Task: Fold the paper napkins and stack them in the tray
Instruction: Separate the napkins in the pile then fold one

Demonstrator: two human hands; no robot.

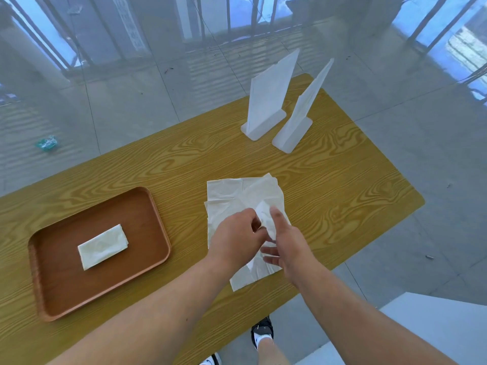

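Observation:
A brown tray (147, 206) lies at the left of the wooden table, with one folded white napkin (102, 246) flat in its middle. To the right of the tray lies a loose pile of unfolded white napkins (229, 196). Both hands are over the pile's near right part. My left hand (237, 235) pinches a raised fold of the top napkin. My right hand (286, 241) grips the same napkin beside it, thumb up and fingers under the sheet. The napkin's lower corner sticks out toward the table's front edge.
Two white upright plastic stands (266, 104) (297, 127) sit at the far right of the table (342, 193). A crumpled green wrapper (47, 144) lies on the tiled floor to the left. My feet show below the table's front edge.

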